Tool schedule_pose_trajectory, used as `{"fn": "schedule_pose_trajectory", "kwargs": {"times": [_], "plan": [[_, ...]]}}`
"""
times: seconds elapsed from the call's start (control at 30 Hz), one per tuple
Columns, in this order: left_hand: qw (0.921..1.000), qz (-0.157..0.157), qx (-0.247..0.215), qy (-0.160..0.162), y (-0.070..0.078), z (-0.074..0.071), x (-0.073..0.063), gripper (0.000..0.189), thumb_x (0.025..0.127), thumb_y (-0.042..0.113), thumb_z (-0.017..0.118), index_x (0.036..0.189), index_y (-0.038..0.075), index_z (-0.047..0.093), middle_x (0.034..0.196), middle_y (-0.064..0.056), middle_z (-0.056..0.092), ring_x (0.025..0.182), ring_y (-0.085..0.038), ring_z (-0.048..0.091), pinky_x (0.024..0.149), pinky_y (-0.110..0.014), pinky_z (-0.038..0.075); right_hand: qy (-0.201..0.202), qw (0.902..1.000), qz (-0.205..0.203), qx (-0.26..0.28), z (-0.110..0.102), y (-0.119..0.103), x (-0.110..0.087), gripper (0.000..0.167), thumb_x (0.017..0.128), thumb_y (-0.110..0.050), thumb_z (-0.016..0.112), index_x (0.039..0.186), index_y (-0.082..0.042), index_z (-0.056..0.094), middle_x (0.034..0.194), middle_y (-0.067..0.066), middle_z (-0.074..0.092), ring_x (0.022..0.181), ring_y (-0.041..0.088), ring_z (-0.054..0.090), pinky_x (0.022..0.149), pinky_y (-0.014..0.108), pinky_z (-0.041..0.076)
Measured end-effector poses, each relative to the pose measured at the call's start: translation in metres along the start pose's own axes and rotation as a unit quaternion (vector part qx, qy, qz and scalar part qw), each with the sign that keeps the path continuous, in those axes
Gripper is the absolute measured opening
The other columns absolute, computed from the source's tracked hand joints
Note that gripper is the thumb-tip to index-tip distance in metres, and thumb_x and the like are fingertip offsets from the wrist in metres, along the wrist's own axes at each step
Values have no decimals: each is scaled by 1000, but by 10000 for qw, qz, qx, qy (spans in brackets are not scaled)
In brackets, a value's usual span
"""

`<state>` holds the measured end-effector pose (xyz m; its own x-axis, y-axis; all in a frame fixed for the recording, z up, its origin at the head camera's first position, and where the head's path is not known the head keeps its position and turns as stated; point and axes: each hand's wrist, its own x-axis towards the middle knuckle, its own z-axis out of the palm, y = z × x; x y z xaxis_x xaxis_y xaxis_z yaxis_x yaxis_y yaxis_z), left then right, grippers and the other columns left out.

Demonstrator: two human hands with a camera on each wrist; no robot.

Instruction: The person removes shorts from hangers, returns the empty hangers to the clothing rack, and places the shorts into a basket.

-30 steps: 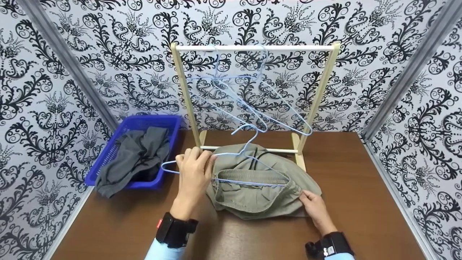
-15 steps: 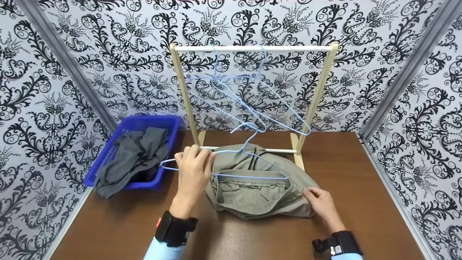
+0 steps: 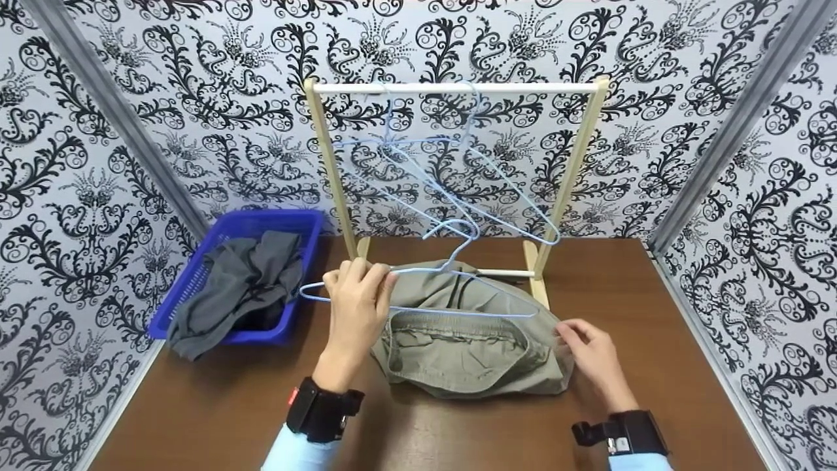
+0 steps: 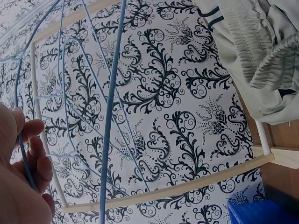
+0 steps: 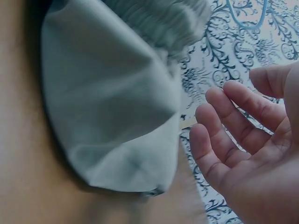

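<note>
My left hand (image 3: 356, 307) grips a light blue clothes hanger (image 3: 461, 313) by its left shoulder, its fingers curled round the wire in the left wrist view. The hanger is held above olive-green shorts or trousers (image 3: 458, 360), which lie bunched on the table with the elastic waistband gaping toward me. Two dark drawstrings show behind the waistband. Beside the right edge of the garment is my right hand (image 3: 592, 353). In the right wrist view its fingers (image 5: 217, 112) are loosely bent, apart from the cloth (image 5: 117, 93), and hold nothing.
A wooden rack (image 3: 575, 163) stands at the back with two blue hangers (image 3: 516, 190) on its white rail (image 3: 425, 87). At the left, a blue basket (image 3: 225, 226) holds dark grey clothing (image 3: 242, 281) that hangs over its front rim. Patterned walls enclose the brown table (image 3: 614, 281).
The hanger has risen out of the waistband opening, and its right end now lies above the cloth. My right hand has let go of the waistband's right side and moved off to the right.
</note>
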<state>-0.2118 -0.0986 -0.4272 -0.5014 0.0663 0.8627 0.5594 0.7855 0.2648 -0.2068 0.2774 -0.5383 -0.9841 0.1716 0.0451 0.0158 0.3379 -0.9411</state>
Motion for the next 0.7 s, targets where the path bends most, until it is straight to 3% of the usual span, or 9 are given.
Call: {"fn": "schedule_pose_trajectory", "kwargs": {"times": [0.07, 0.23, 0.53, 0.7], "plan": [[10000, 39, -45, -6, 1, 2, 1, 13, 93, 15, 74, 86, 10, 64, 79, -5, 52, 79, -28, 50, 81, -50, 32, -12, 9998, -77, 204, -1, -5, 0, 26, 105, -15, 61, 110, 9, 70, 94, 10, 75, 83, 18, 71, 75, 30, 59], [9998, 106, -167, -18, 4, 7, 1, 14, 92, 14, 75, 84, 11, 63, 79, -4, 51, 79, -26, 50, 81, -49, 33, -119, 9958, -209, 882, -2, -15, -2, 31, 107, -16, 56, 114, 13, 66, 94, 0, 75, 86, 15, 71, 78, 32, 60], [9995, 176, -236, -95, 11, 18, -3, 17, 94, 16, 74, 83, 10, 62, 82, -5, 55, 82, -27, 53, 84, -51, 35, -710, 9776, -589, 1892, -2, -28, -10, 47, 112, -21, 43, 121, 23, 57, 102, 5, 75, 94, 21, 72, 78, 38, 62], [9991, 91, -285, -296, 16, 24, -8, 19, 95, 18, 73, 82, 11, 61, 85, -5, 56, 85, -26, 53, 82, -50, 33, -1083, 9694, -846, 2035, -2, -29, -13, 46, 112, -17, 42, 121, 26, 54, 106, 9, 75, 95, 18, 72, 79, 37, 61]]}}
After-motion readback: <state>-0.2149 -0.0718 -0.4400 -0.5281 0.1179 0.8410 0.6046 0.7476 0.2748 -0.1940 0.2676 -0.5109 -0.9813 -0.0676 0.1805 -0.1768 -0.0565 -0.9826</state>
